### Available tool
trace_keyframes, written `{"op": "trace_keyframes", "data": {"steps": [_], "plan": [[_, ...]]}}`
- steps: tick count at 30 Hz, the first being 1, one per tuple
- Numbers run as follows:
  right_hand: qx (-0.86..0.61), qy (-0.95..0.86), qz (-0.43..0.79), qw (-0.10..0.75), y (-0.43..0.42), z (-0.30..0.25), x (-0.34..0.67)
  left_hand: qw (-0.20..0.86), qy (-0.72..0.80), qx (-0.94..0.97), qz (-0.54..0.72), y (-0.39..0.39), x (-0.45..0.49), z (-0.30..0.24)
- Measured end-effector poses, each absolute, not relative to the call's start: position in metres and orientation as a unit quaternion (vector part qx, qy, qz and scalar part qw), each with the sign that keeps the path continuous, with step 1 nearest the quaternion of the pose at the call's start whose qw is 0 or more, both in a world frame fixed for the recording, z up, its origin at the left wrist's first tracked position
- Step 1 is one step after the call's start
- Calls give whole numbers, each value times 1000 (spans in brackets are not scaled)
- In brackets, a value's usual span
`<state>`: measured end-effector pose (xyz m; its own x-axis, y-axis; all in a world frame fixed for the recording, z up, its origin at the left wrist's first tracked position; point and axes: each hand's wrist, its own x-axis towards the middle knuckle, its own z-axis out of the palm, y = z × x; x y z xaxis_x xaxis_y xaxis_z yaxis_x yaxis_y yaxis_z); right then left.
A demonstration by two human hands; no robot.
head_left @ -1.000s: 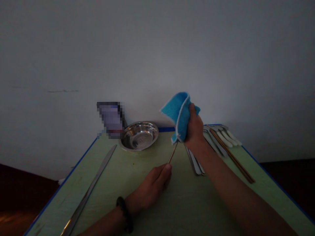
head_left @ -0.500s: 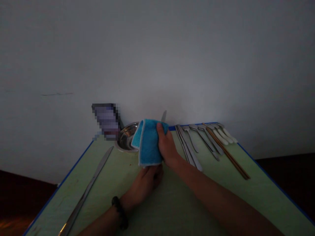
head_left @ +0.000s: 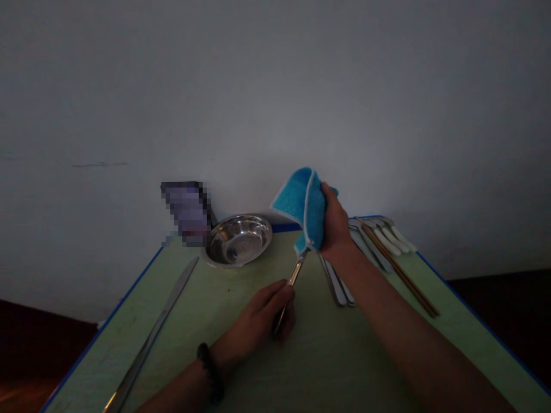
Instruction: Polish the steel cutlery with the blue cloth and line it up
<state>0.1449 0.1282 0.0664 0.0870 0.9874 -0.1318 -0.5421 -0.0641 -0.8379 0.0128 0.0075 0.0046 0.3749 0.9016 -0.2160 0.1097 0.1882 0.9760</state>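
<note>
My left hand (head_left: 271,307) is closed around the handle of a shiny metal table knife (head_left: 294,274), which slants up and to the right above the table. My right hand (head_left: 337,221) grips a folded blue cloth (head_left: 316,212) with pale edging. The cloth wraps the upper part of the knife and hides its blade. One corner of the cloth flares out to the left. Behind my right wrist lie several metal utensils (head_left: 338,287), partly covered from view.
A steel bowl (head_left: 239,241) stands near the wall, beside a blurred phone-like device (head_left: 187,212). Another knife (head_left: 166,312) lies at the left. Wooden chopsticks (head_left: 404,275) and several white-handled utensils (head_left: 390,238) lie on the right of the green table (head_left: 241,373).
My right hand and the cloth have moved up and to the right, uncovering the knife's handle and the bowl. The blade tip that stuck out above the cloth is now hidden.
</note>
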Motion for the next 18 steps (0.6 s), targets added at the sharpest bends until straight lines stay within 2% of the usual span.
{"op": "trace_keyframes", "data": {"steps": [4,11,18], "plan": [[-412,-323,593,612,118,57,131,624,474,518,342,7,15,2],[-444,-356,628,531,93,37,103,654,496,407,400,10,15,-6],[-430,-347,633,543,108,43,115,621,506,456,387,11,18,-1]]}}
